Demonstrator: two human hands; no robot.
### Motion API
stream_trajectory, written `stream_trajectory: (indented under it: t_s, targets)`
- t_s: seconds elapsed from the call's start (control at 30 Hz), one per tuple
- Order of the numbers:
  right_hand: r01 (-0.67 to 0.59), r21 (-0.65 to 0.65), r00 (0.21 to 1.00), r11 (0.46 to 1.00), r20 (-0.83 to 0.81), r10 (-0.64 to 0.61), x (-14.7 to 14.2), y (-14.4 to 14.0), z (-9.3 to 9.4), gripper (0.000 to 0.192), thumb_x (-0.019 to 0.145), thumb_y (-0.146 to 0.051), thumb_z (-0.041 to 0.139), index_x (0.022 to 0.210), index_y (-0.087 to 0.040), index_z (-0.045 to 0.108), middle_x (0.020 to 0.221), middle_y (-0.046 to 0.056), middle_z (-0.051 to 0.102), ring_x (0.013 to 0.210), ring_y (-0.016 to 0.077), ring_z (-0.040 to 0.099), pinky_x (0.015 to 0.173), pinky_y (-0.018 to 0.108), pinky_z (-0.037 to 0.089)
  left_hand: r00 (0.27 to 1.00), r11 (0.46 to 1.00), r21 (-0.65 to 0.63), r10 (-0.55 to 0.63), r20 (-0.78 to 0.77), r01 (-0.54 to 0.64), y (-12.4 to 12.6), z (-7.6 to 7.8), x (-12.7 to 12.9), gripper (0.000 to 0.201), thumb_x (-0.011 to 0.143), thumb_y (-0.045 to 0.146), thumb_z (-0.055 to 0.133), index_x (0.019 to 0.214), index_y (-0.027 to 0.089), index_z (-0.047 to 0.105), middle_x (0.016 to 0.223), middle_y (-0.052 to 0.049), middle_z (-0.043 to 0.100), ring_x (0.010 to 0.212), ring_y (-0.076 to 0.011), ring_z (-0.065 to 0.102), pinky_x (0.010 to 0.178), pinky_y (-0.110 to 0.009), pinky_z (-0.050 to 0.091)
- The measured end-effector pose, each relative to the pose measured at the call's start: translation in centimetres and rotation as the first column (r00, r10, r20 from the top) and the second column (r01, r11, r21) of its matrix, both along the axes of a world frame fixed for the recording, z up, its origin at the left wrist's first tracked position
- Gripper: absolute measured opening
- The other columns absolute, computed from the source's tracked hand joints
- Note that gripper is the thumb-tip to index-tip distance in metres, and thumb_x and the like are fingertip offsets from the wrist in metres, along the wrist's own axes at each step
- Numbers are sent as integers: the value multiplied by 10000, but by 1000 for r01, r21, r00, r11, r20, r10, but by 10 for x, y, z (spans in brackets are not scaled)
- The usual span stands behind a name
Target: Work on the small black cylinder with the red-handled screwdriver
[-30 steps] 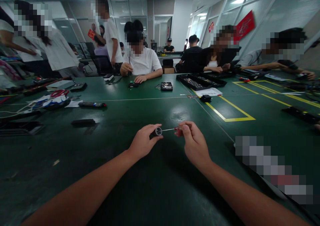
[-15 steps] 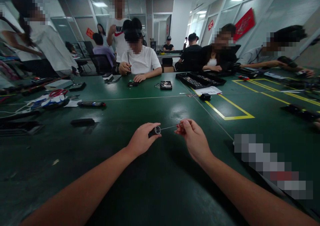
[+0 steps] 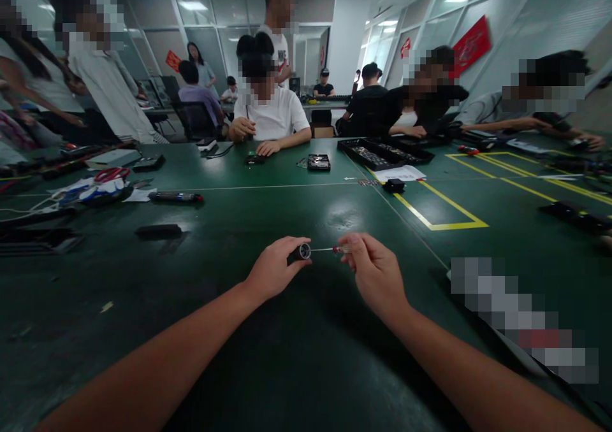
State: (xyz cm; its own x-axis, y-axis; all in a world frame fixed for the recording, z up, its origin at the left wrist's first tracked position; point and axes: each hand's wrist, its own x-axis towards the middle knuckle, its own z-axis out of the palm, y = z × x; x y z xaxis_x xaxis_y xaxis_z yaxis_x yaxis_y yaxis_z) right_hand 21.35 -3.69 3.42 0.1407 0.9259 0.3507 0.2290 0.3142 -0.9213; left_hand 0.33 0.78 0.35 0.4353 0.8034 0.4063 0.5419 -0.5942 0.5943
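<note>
Above the green table [image 3: 287, 355], my left hand [image 3: 273, 271] is closed around a short black cylinder [image 3: 301, 252] with a pale ring at its open end, which faces right. My right hand [image 3: 375, 267] grips a small screwdriver [image 3: 340, 249] by its clear and red handle. Its thin metal shaft points left and its tip reaches the cylinder's open end. Whether the tip is inside or only against the rim I cannot tell.
A black bar-shaped piece [image 3: 159, 230] and a dark pen-like tool [image 3: 176, 197] lie to the left. Red-handled scissors [image 3: 112, 174] rest on a pile there. A small black block [image 3: 394, 186] sits beside yellow tape [image 3: 447, 226]. Across the table a person in white [image 3: 271, 116] works.
The screwdriver has levelled out from a slant, and my right hand has dropped slightly. My left hand has turned the cylinder a little. Behind, a standing person has moved right.
</note>
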Motion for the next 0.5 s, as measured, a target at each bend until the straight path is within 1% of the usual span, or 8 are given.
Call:
stream_trajectory:
  t_s: [0.1, 0.23, 0.3, 0.33, 0.37, 0.4, 0.43, 0.5]
  targets:
    - [4, 36, 1000, 999, 5, -4, -2, -2, -1, 247, 965, -442, 569, 1052, -232, 667, 827, 29, 702, 728, 192, 641, 662, 333, 499, 1000, 1000, -11, 7, 21, -7, 0, 1, 0, 389, 906, 245, 712, 1285, 231, 630, 1232, -51, 684, 1157, -214, 638, 1036, -391, 500]
    - [-2, 43, 1000, 999, 16, 1, -6, 1, -4, 248, 985, -444, 531, 1016, -234, 658, 850, 39, 695, 795, 204, 646, 752, 365, 506, 1000, 1000, -10, 14, 15, -14, 0, 4, -1, 389, 911, 240, 706, 1291, 218, 627, 1249, -57, 681, 1178, -212, 633, 1058, -398, 495]
    - [4, -27, 993, 1000, -118, -7, -5, 7, -7, 268, 964, -480, 550, 969, -231, 649, 819, 35, 677, 767, 205, 636, 762, 380, 517, 1000, 1000, 23, 7, 0, -7, 0, 5, -1, 387, 915, 230, 698, 1294, 214, 623, 1253, -64, 678, 1184, -218, 631, 1063, -414, 495]
    - [-19, -92, 971, 996, -241, -4, -3, 12, -9, 283, 944, -501, 566, 931, -228, 640, 787, 29, 659, 731, 201, 626, 748, 384, 529, 1000, 999, 48, 3, -8, -2, 1, 5, -2, 385, 919, 222, 691, 1297, 213, 620, 1255, -67, 677, 1186, -219, 630, 1065, -421, 495]
    - [-77, -183, 926, 980, -378, 2, -1, 16, -11, 300, 918, -520, 586, 871, -226, 627, 709, 10, 615, 639, 188, 588, 694, 386, 540, 1000, 998, 69, 2, -14, -1, 2, 6, -2, 381, 922, 213, 684, 1297, 212, 619, 1253, -69, 676, 1187, -220, 629, 1065, -426, 495]
    - [-178, -279, 880, 944, -475, 25, 2, 20, -12, 320, 897, -532, 600, 813, -224, 608, 634, -10, 557, 564, 174, 538, 653, 390, 544, 1000, 997, 78, 4, -21, -2, 3, 6, -2, 377, 925, 203, 677, 1297, 210, 619, 1252, -69, 675, 1187, -220, 628, 1063, -429, 497]
    - [-218, -334, 844, 917, -537, 5, 5, 24, -13, 322, 875, -528, 624, 773, -224, 591, 592, -27, 513, 515, 159, 492, 615, 382, 538, 1000, 997, 73, 8, -26, -6, 4, 6, -3, 374, 927, 196, 672, 1296, 209, 620, 1250, -69, 675, 1182, -219, 630, 1057, -428, 502]
    - [-188, -316, 818, 930, -574, -30, 8, 29, -14, 289, 843, -500, 672, 786, -225, 600, 618, -28, 523, 529, 152, 495, 616, 366, 546, 999, 999, 40, 25, -28, -23, 5, 6, -3, 370, 923, 197, 679, 1289, 207, 626, 1240, -66, 678, 1168, -216, 635, 1043, -423, 511]
